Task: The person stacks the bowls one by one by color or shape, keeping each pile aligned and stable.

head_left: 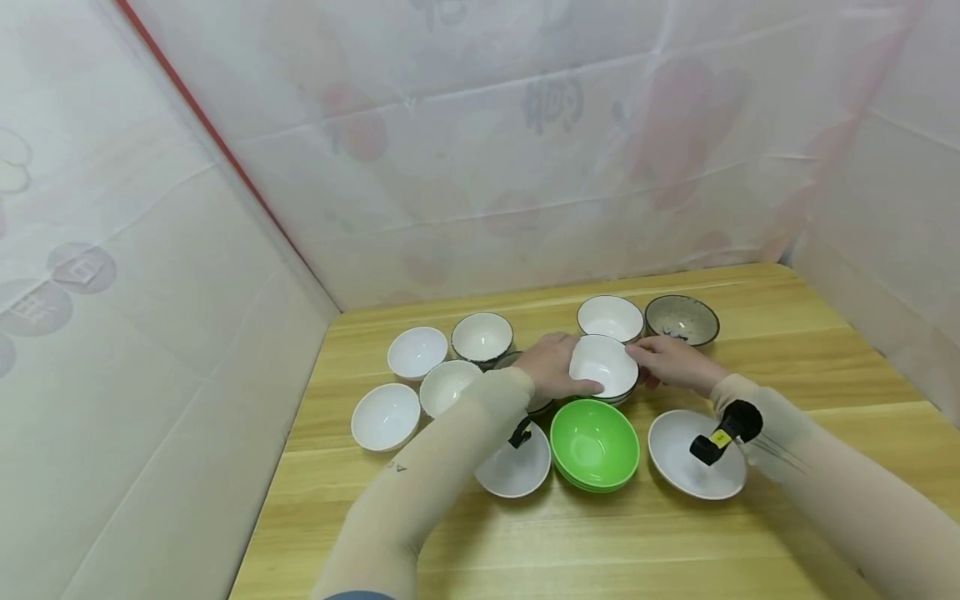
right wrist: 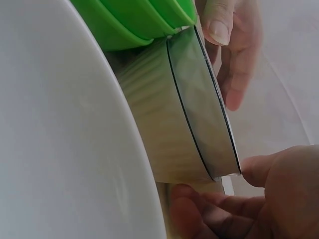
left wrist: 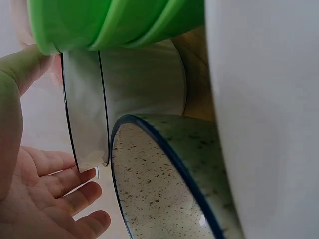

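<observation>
A white bowl with a thin dark rim [head_left: 603, 365] is stacked in a matching bowl [right wrist: 159, 114], and both hands are at its sides. My left hand [head_left: 553, 367] holds its left side, thumb along the near rim and fingers farther back. On the right, my right hand [head_left: 678, 364] pinches the rim, with the thumb on the edge and the fingers curled below it. Green bowls [head_left: 595, 446], nested together, stand just in front of the white pair. Beside the left hand is a speckled bowl with a dark blue rim [left wrist: 154, 184], mostly hidden by the arm in the head view.
Behind are another white bowl [head_left: 611, 318] and a grey-brown bowl [head_left: 686, 319]. White bowls [head_left: 386, 417] and a cream bowl [head_left: 482, 337] stand at left. Shallow white dishes [head_left: 513, 467] flank the green stack under both wrists. Sheeted walls [head_left: 487, 167] border the wooden table [head_left: 315, 517].
</observation>
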`<state>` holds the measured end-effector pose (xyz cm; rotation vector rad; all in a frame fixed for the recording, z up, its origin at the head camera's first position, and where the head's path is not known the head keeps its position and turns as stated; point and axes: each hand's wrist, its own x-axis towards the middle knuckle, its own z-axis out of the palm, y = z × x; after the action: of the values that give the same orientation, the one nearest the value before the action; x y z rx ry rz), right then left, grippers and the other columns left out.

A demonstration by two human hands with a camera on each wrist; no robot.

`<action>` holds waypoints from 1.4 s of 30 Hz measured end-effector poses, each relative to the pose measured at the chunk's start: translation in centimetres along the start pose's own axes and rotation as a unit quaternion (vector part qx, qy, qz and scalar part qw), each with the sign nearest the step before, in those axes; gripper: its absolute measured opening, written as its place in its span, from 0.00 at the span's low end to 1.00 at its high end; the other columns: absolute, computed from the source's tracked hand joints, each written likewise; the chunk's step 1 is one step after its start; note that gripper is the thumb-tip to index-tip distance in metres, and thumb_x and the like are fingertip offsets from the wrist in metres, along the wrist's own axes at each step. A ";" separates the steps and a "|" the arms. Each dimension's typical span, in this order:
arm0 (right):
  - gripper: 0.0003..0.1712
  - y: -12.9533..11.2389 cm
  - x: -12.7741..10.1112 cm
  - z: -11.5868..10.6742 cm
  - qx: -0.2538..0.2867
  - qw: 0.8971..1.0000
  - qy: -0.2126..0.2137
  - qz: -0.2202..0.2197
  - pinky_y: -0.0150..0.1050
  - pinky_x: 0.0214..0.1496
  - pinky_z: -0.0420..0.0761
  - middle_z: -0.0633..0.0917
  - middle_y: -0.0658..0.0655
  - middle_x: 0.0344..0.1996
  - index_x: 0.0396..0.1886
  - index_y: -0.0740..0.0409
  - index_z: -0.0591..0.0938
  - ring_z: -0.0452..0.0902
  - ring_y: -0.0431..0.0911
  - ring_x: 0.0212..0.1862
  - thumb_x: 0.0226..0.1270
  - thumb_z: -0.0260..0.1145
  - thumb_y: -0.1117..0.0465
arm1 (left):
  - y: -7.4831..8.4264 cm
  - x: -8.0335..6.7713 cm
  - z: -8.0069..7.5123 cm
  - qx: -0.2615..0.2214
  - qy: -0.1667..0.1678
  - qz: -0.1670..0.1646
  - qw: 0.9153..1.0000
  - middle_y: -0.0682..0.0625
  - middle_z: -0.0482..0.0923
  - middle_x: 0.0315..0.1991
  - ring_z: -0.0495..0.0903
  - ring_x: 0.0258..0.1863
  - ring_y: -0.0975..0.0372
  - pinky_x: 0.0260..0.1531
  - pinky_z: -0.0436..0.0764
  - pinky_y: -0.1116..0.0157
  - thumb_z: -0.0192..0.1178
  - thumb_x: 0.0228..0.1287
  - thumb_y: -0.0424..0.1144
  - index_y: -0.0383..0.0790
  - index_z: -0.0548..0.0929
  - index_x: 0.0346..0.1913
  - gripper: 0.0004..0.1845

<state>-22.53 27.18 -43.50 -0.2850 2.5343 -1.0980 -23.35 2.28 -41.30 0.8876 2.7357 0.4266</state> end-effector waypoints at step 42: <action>0.37 1.5 4.2 -0.4 0.051 0.984 -0.051 0.164 0.37 0.30 0.76 0.83 0.55 0.23 0.45 0.63 0.78 0.80 0.46 0.27 0.77 0.31 0.39 | -0.6 0.6 0.3 0.003 -0.003 0.007 1.000 0.51 0.71 0.59 0.71 0.56 0.62 0.56 0.72 0.64 0.62 0.47 0.73 0.47 0.60 0.73 0.53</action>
<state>-26.63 27.07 -45.37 0.0980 2.3183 -1.0476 -24.00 2.24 -41.87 0.9087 2.7280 0.4165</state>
